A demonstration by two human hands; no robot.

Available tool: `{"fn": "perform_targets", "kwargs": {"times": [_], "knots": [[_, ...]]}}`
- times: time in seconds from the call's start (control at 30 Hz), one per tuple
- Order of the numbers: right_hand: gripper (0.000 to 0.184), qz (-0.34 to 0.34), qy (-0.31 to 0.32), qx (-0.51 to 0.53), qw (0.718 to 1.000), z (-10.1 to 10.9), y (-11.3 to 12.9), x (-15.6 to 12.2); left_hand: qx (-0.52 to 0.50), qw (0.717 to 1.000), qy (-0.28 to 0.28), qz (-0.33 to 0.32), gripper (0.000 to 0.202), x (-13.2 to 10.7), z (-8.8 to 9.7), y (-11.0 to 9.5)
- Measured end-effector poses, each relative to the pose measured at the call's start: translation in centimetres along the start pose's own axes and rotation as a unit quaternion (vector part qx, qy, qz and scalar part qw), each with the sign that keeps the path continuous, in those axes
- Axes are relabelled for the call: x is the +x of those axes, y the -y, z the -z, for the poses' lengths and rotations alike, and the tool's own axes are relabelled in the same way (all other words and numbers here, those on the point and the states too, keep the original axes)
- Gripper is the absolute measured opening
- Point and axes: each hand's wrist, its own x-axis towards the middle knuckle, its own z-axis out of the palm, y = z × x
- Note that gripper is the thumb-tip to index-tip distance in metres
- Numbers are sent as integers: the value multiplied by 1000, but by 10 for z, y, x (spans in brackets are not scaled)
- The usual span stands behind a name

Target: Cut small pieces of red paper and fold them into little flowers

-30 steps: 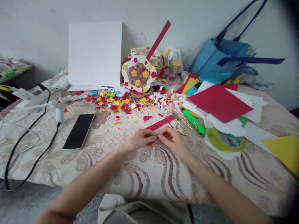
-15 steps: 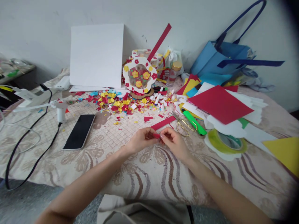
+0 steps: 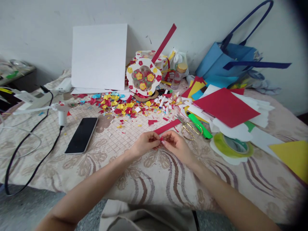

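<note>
Between my fingertips is a small piece of red paper (image 3: 162,139), mostly covered by the fingers. My left hand (image 3: 146,143) pinches it from one side and my right hand (image 3: 176,144) from the other, the two hands almost touching. Just beyond them a red paper strip (image 3: 168,126) lies flat on the tablecloth. At the strip's right end rest gold-handled scissors (image 3: 192,129), beside a green utility knife (image 3: 200,125). Farther back stands a white flower-shaped paper craft (image 3: 144,77) with red and yellow paper flowers, a long red strip (image 3: 165,43) slanting up from it.
Paper scraps (image 3: 125,104) spread across the table's middle. A phone (image 3: 81,135) and a white glue gun (image 3: 62,115) with a black cable lie left. Right are a tape roll (image 3: 232,146), red paper (image 3: 226,107) and a blue bag (image 3: 214,59). A white board (image 3: 99,57) leans on the wall.
My right hand has shifted slightly left, closer to my left hand. Less of the small red paper piece shows between the fingertips. The view has moved a little.
</note>
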Motion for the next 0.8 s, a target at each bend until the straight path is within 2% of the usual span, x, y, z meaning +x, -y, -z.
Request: {"fn": "perform_targets", "kwargs": {"times": [0.07, 0.2, 0.27, 0.4, 0.53, 0.67, 0.8], "knots": [[12, 6, -11, -17, 1000, 0, -1, 0, 2, 1000, 9, 11, 15, 0, 0, 0], [14, 29, -18, -84, 996, 2, 2, -1, 101, 993, -20, -59, 12, -1, 0, 1], [16, 48, -12, -113, 992, 2, 4, -2, 104, 992, -16, -67, 13, -1, 0, 1], [20, 97, -26, -150, 984, 3, 9, -3, -16, 1000, 21, 15, 19, -2, -1, -3], [24, 186, -33, -201, 961, 3, 13, -4, -173, 982, -2, 79, 23, -3, 0, -6], [27, 253, -28, -249, 935, 4, 14, -4, -216, 970, -6, 111, 19, -3, 0, -6], [31, 266, -7, -258, 929, 5, 10, -2, -233, 964, 0, 125, 16, -3, 0, -5]]}}
